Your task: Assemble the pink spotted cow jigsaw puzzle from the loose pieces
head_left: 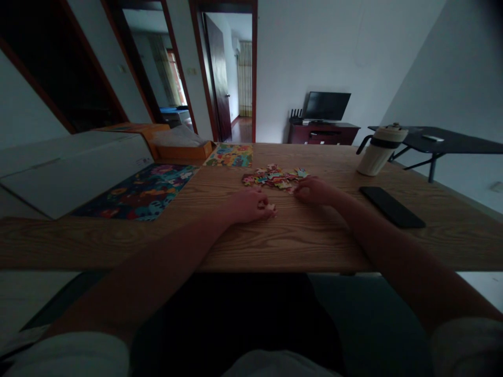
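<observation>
Too dim and small to tell: the puzzle bit under the left grip. Hidden beneath the right grip: pile edge.

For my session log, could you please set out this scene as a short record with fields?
surface: wooden table
left hand: left hand rests on the table, fingertips on a small puzzle piece
right hand: right hand at the near edge of the pile of loose puzzle pieces
left of the hands: colourful puzzle board, partly under a white box
behind the pile: puzzle picture sheet
right of the hands: black phone, lying flat; cream tumbler, upright
</observation>
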`<state>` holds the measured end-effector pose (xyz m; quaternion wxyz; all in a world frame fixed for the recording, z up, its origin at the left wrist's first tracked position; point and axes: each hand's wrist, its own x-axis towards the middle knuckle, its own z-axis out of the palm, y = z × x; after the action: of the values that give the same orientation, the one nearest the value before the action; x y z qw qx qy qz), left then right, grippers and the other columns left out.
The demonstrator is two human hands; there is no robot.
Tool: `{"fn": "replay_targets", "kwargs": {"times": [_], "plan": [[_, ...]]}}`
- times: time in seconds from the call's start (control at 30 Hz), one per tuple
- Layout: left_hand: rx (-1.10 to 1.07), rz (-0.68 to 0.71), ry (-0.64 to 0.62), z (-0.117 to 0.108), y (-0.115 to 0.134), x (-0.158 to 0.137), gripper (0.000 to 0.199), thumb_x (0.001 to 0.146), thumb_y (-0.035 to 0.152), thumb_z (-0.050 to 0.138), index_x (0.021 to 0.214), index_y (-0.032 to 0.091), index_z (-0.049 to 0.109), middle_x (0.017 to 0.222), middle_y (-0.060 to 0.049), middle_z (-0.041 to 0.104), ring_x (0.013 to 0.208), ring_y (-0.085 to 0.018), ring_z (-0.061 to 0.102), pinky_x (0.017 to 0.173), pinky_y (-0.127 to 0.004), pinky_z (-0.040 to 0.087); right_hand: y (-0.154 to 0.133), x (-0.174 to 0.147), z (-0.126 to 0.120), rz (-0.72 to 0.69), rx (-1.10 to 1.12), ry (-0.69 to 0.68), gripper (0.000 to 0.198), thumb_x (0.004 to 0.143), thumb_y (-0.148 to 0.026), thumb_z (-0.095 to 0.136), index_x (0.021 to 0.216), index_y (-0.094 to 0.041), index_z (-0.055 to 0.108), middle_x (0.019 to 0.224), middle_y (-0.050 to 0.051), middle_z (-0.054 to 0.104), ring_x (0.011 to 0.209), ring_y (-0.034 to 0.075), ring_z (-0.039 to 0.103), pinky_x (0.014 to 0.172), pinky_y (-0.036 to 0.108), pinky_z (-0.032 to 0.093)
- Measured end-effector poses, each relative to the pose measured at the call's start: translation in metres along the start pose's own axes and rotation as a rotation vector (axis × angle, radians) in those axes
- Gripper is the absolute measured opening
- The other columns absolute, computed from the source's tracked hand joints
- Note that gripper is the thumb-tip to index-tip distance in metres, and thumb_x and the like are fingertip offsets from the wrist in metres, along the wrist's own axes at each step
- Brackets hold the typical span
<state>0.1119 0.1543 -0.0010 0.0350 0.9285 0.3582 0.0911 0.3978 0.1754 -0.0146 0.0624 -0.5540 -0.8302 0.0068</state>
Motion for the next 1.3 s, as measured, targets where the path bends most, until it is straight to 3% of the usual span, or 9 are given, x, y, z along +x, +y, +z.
{"fn": "replay_targets", "kwargs": {"times": [0.17, 0.27, 0.37, 0.5, 0.6, 0.77, 0.9, 1.07, 1.3], "plan": [[-0.094, 0.081, -0.167, -0.008, -0.002, -0.006, 0.041, 0.097, 0.056, 0.05, 0.117, 0.03, 0.074, 0.105, -0.007, 0.066, 0.097, -0.023, 0.063, 0.084, -0.032, 0.045, 0.002, -0.008, -0.01, 0.074, 0.146, -0.07, 0.026, 0.086, -0.044, 0.065, 0.094, -0.023, 0.077, 0.092, 0.007, 0.076, 0.082, 0.024, 0.069, 0.075, 0.034, 0.051], [-0.201, 0.216, -0.17, -0.007, 0.001, -0.006, 0.035, 0.1, 0.047, 0.052, 0.122, 0.031, 0.073, 0.107, -0.005, 0.067, 0.098, -0.019, 0.064, 0.087, -0.029, 0.045, 0.001, -0.007, -0.007, 0.027, 0.19, -0.057, 0.021, 0.087, -0.038, 0.065, 0.095, -0.022, 0.075, 0.087, 0.005, 0.075, 0.078, 0.021, 0.068, 0.071, 0.03, 0.05], [-0.303, 0.262, -0.143, -0.004, 0.002, -0.004, 0.032, 0.099, 0.036, 0.055, 0.126, 0.027, 0.07, 0.117, -0.005, 0.069, 0.103, -0.017, 0.065, 0.092, -0.027, 0.045, -0.007, -0.005, -0.001, -0.061, 0.26, -0.016, 0.018, 0.087, -0.029, 0.064, 0.099, -0.021, 0.074, 0.092, 0.004, 0.075, 0.083, 0.019, 0.068, 0.077, 0.029, 0.05], [-0.256, 0.101, -0.013, 0.001, -0.008, 0.001, 0.035, 0.1, 0.029, 0.051, 0.132, 0.022, 0.065, 0.129, -0.007, 0.068, 0.114, -0.019, 0.063, 0.1, -0.031, 0.045, -0.027, -0.002, 0.006, -0.148, 0.347, -0.007, 0.023, 0.088, -0.026, 0.063, 0.108, -0.021, 0.074, 0.101, 0.006, 0.076, 0.089, 0.02, 0.069, 0.081, 0.029, 0.052], [-0.211, 0.099, 0.005, 0.003, -0.02, 0.005, 0.038, 0.098, 0.03, 0.054, 0.135, 0.021, 0.061, 0.137, -0.008, 0.064, 0.123, -0.021, 0.059, 0.106, -0.035, 0.042, -0.043, 0.0, 0.009, -0.29, 0.382, -0.016, 0.03, 0.093, -0.023, 0.055, 0.117, -0.025, 0.073, 0.113, 0.004, 0.075, 0.099, 0.019, 0.069, 0.09, 0.031, 0.05], [-0.222, 0.224, -0.144, -0.001, -0.032, 0.007, 0.03, 0.098, 0.03, 0.053, 0.122, 0.025, 0.07, 0.12, -0.005, 0.073, 0.107, -0.019, 0.066, 0.098, -0.031, 0.045, -0.07, -0.01, 0.001, -0.475, 0.463, 0.024, 0.031, 0.095, -0.032, 0.057, 0.122, -0.026, 0.072, 0.128, 0.005, 0.069, 0.116, 0.021, 0.064, 0.103, 0.034, 0.045], [-0.145, 0.148, -0.157, -0.013, -0.037, 0.002, 0.025, 0.094, 0.036, 0.059, 0.109, 0.023, 0.076, 0.104, -0.004, 0.076, 0.095, -0.019, 0.068, 0.089, -0.029, 0.046, -0.09, -0.027, -0.013, -0.566, 0.447, -0.13, 0.034, 0.092, -0.037, 0.064, 0.125, -0.034, 0.071, 0.134, 0.001, 0.066, 0.122, 0.022, 0.061, 0.106, 0.035, 0.043], [-0.118, 0.013, -0.107, -0.019, -0.04, -0.006, 0.044, 0.083, 0.04, 0.069, 0.123, 0.022, 0.069, 0.115, -0.007, 0.072, 0.1, -0.022, 0.066, 0.085, -0.03, 0.048, -0.093, -0.033, -0.02, -0.521, 0.444, -0.226, 0.04, 0.089, -0.025, 0.063, 0.128, -0.035, 0.07, 0.13, 0.001, 0.068, 0.106, 0.02, 0.068, 0.093, 0.031, 0.051], [-0.184, 0.024, -0.153, -0.018, -0.035, -0.007, 0.047, 0.08, 0.033, 0.068, 0.126, 0.022, 0.066, 0.115, -0.006, 0.071, 0.098, -0.02, 0.067, 0.086, -0.03, 0.049, -0.06, -0.025, -0.014, -0.406, 0.359, -0.15, 0.036, 0.084, -0.014, 0.06, 0.111, -0.03, 0.076, 0.123, 0.002, 0.071, 0.108, 0.022, 0.066, 0.096, 0.035, 0.049]]}}
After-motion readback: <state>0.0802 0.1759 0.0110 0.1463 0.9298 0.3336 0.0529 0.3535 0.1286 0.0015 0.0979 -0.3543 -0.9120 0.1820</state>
